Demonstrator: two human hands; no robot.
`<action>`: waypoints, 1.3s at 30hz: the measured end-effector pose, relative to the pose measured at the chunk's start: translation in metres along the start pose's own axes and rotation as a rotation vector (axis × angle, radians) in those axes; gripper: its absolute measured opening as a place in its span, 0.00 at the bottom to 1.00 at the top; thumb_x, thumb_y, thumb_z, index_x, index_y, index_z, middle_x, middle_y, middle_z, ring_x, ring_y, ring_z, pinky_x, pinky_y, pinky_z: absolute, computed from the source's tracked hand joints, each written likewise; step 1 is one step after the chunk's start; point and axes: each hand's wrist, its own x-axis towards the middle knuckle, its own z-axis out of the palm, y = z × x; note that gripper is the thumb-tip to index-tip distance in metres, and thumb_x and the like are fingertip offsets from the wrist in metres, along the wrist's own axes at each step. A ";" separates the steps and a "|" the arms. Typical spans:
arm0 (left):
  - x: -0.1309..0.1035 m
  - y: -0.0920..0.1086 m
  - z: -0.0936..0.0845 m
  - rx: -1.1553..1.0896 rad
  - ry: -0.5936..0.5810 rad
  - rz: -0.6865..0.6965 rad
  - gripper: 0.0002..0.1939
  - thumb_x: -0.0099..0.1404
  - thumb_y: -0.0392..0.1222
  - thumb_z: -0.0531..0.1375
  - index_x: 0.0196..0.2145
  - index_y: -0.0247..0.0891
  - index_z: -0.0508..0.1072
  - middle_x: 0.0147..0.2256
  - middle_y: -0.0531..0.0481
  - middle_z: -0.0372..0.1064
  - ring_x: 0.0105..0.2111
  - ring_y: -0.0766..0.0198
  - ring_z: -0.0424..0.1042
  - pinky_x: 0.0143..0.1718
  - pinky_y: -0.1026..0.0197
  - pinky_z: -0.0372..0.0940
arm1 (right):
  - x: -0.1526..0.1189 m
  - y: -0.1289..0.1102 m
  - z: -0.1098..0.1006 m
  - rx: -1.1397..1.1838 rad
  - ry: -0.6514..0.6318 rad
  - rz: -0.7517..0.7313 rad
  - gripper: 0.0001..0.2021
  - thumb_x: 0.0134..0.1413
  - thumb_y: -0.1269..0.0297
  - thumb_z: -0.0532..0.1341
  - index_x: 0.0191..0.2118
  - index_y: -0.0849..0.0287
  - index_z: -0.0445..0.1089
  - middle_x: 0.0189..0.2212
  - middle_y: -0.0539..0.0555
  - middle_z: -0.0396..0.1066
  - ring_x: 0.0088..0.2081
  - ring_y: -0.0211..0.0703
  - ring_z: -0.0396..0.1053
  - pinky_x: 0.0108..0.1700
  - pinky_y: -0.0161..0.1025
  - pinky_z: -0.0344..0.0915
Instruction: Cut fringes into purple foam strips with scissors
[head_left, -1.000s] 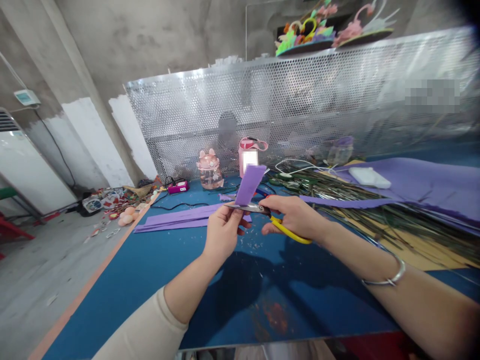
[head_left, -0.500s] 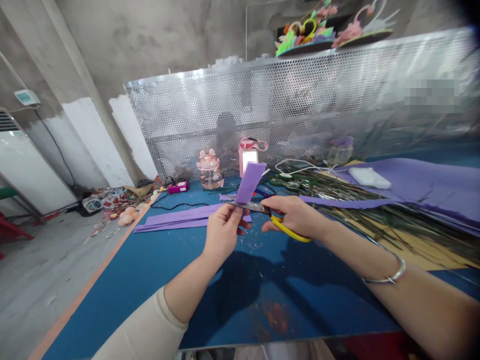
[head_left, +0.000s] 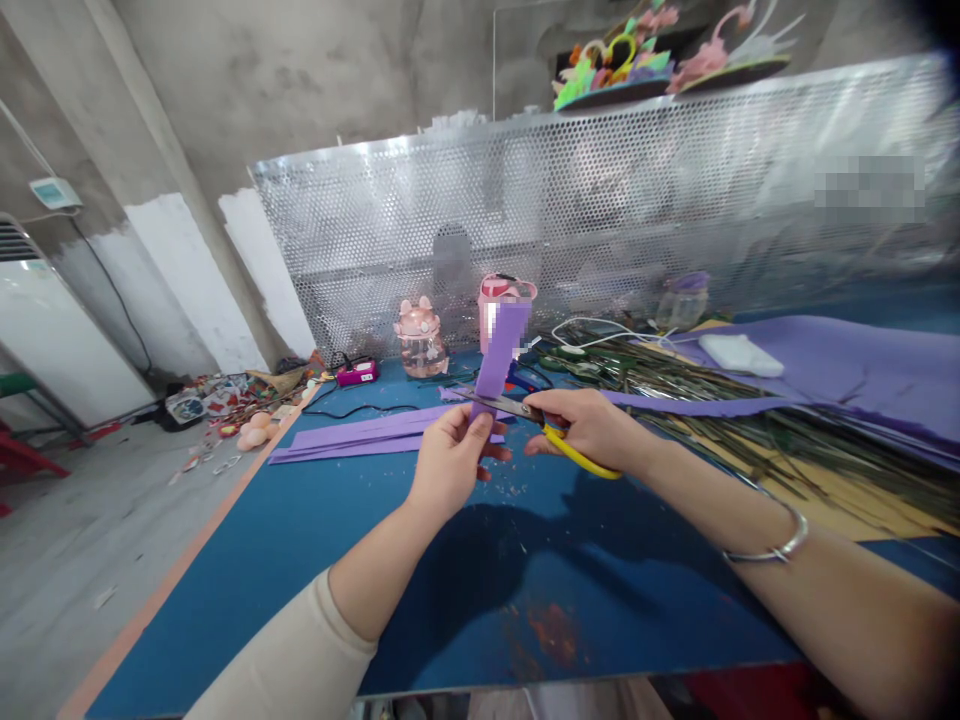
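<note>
A purple strip [head_left: 501,355], which looks like foam sheet, stands upright from the fingers of my left hand [head_left: 452,452], pinched near its lower end. My right hand [head_left: 592,428] grips yellow-handled scissors [head_left: 581,460]. Their metal blades lie across the strip just above my left fingertips; whether they cut into it I cannot tell. Several more purple strips [head_left: 352,436] lie flat on the table behind and left of my left hand. A long narrow purple strip [head_left: 697,405] runs off to the right behind my right hand.
The blue table [head_left: 300,560] carries a pink bear-eared bottle [head_left: 421,342], a pink cup [head_left: 491,290] and a magenta box [head_left: 355,373] at the back. Thin dark stems [head_left: 675,385], a purple sheet [head_left: 840,350] and a white device [head_left: 741,355] lie right. A perforated metal panel [head_left: 375,220] stands behind.
The purple strip has risen and stands straighter, with more of it below the blades. The blades have shifted slightly up the picture. Both hands keep their grip.
</note>
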 end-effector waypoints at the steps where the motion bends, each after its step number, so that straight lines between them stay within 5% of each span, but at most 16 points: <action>1: 0.001 -0.001 -0.001 0.000 0.012 0.007 0.14 0.57 0.51 0.60 0.33 0.37 0.68 0.31 0.51 0.72 0.23 0.69 0.73 0.15 0.72 0.58 | 0.000 0.001 0.001 -0.006 0.002 0.012 0.20 0.47 0.45 0.62 0.33 0.59 0.67 0.21 0.47 0.61 0.22 0.37 0.57 0.25 0.33 0.55; 9: 0.007 -0.005 -0.006 -0.005 0.146 0.081 0.13 0.58 0.50 0.59 0.32 0.35 0.70 0.29 0.50 0.73 0.25 0.67 0.74 0.20 0.71 0.61 | 0.001 -0.004 0.003 -0.027 -0.006 -0.042 0.30 0.40 0.46 0.67 0.45 0.61 0.63 0.37 0.58 0.67 0.37 0.49 0.67 0.39 0.42 0.64; 25: 0.003 -0.003 -0.003 0.030 0.084 0.082 0.14 0.57 0.50 0.60 0.32 0.34 0.72 0.29 0.48 0.73 0.24 0.67 0.74 0.20 0.70 0.61 | 0.001 -0.007 0.003 0.019 -0.021 -0.026 0.27 0.41 0.45 0.66 0.44 0.58 0.64 0.36 0.56 0.66 0.36 0.48 0.65 0.38 0.42 0.63; 39: 0.001 0.000 -0.001 0.022 0.057 0.071 0.14 0.57 0.51 0.60 0.29 0.35 0.70 0.28 0.51 0.72 0.23 0.68 0.72 0.19 0.70 0.60 | 0.000 -0.007 -0.001 0.100 -0.030 0.007 0.18 0.46 0.47 0.64 0.33 0.59 0.69 0.22 0.48 0.61 0.24 0.37 0.55 0.26 0.32 0.55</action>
